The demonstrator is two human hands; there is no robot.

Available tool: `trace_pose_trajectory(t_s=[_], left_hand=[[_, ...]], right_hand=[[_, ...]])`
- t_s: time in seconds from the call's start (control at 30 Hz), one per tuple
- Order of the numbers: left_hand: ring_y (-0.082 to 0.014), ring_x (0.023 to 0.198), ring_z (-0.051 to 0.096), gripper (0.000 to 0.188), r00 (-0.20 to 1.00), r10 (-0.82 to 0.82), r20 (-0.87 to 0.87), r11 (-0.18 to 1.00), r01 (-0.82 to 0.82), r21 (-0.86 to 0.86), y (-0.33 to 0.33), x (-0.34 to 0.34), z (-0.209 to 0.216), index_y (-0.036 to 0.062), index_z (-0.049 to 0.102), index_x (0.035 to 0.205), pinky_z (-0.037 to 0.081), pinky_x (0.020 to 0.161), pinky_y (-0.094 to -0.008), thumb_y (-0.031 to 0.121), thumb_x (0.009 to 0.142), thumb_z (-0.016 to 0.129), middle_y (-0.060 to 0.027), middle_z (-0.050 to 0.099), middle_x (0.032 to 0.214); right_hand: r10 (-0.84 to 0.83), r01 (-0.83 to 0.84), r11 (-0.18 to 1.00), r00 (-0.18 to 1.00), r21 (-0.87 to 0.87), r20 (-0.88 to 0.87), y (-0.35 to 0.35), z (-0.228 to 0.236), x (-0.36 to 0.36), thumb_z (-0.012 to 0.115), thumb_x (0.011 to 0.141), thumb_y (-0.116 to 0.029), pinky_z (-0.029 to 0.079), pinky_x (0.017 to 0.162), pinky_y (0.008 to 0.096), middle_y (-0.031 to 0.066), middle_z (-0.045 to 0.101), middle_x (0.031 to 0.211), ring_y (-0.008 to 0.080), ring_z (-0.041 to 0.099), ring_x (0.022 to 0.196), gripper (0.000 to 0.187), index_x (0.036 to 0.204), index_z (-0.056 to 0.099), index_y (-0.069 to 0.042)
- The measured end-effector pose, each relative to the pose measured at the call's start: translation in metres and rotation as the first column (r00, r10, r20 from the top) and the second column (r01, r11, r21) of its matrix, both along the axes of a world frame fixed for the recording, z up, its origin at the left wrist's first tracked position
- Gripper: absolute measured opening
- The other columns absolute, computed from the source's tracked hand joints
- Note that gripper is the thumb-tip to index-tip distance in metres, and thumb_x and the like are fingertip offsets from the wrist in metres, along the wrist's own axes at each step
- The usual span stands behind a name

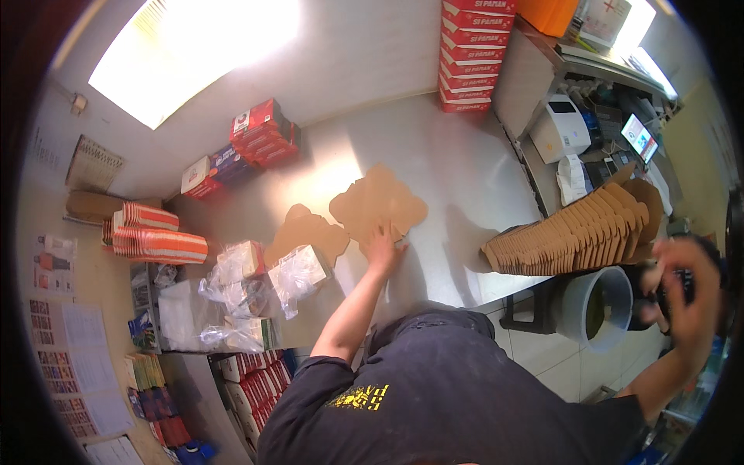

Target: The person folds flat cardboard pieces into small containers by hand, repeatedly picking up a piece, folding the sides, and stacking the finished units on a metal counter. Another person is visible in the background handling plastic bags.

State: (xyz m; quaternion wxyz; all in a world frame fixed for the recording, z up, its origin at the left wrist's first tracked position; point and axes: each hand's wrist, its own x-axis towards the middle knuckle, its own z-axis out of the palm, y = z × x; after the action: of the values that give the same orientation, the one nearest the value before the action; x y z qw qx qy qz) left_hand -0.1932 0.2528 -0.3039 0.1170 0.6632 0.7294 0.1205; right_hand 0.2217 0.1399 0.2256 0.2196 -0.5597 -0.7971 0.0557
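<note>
My left hand [382,249] lies flat, fingers apart, on the near edge of a flat brown cardboard blank [380,203] on the steel table [457,170]. A second brown blank [306,231] lies just left of it. My right hand [686,298] is off the table at the far right, curled around a small dark object [668,293] that is too blurred to identify. It hovers beside a white bucket [597,308] on the floor. A fanned stack of brown cardboard blanks [581,232] rests on the table's right end, between my two hands.
Clear plastic-wrapped packs [248,287] sit left of my arm. Orange-and-white striped stacks [155,236] and red and blue boxes [256,139] line the back left. A tall stack of red boxes [473,54], a white label printer [558,128] and a small lit screen [639,138] stand at the right.
</note>
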Motion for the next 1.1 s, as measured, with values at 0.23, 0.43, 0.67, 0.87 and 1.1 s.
trace_pose_trajectory(t_s=[0.23,0.43,0.67,0.87,1.1], left_hand=[[-0.0379,0.112,0.069,0.03,0.998,-0.048,0.026,0.988,0.044,0.147,-0.007,-0.023,-0.016,0.0071,0.071,0.119,0.056,0.091,-0.0532,0.031,0.101,0.064,-0.0162,0.074,0.116],[-0.0416,0.095,0.073,0.023,0.992,0.074,0.102,0.997,-0.076,0.025,-0.013,-0.014,0.03,0.0066,0.072,0.11,0.058,0.084,-0.0532,0.025,0.103,0.06,-0.0194,0.076,0.103],[-0.0313,0.121,0.065,0.021,0.992,-0.123,0.01,0.982,0.12,0.142,-0.045,-0.026,-0.017,0.0118,0.075,0.111,0.05,0.097,-0.0507,0.025,0.095,0.07,-0.0118,0.073,0.118],[-0.0379,0.141,0.051,0.049,0.963,-0.101,0.249,0.984,0.059,0.171,-0.069,-0.035,-0.013,0.0141,0.065,0.135,0.042,0.112,-0.0531,0.021,0.089,0.08,-0.0162,0.058,0.143],[-0.0404,0.153,0.038,0.056,0.989,-0.016,0.149,0.984,-0.011,0.178,-0.146,-0.058,-0.035,0.0134,0.058,0.147,0.03,0.125,-0.0565,0.025,0.095,0.074,-0.0192,0.049,0.155]], right_hand=[[0.372,-0.496,0.79,0.855,-0.36,-0.36,-0.008,-0.07,-0.049,0.079,0.084,-0.002,0.058,0.093,0.041,0.0177,0.076,0.113,0.0345,0.075,0.106,0.025,0.108,0.073,-0.003],[0.197,-0.49,0.738,0.815,-0.464,-0.545,-0.011,-0.145,-0.072,0.079,0.09,-0.007,0.059,0.093,0.037,0.0133,0.077,0.116,0.0311,0.075,0.106,0.022,0.112,0.075,-0.003],[0.185,-0.522,0.604,0.827,-0.603,-0.53,-0.016,-0.237,-0.126,0.074,0.098,-0.022,0.056,0.096,0.0409,0.015,0.074,0.117,0.0323,0.072,0.109,0.028,0.12,0.071,-0.005],[-0.043,-0.422,0.47,0.866,-0.775,-0.498,-0.048,-0.312,-0.156,0.073,0.1,-0.026,0.055,0.098,0.0413,0.0165,0.074,0.115,0.0321,0.072,0.11,0.032,0.123,0.069,-0.005],[-0.323,-0.152,0.074,0.931,-0.986,-0.168,-0.157,-0.462,-0.11,0.074,0.099,-0.024,0.057,0.097,0.0404,0.0161,0.076,0.117,0.0285,0.074,0.108,0.038,0.131,0.067,-0.006]])
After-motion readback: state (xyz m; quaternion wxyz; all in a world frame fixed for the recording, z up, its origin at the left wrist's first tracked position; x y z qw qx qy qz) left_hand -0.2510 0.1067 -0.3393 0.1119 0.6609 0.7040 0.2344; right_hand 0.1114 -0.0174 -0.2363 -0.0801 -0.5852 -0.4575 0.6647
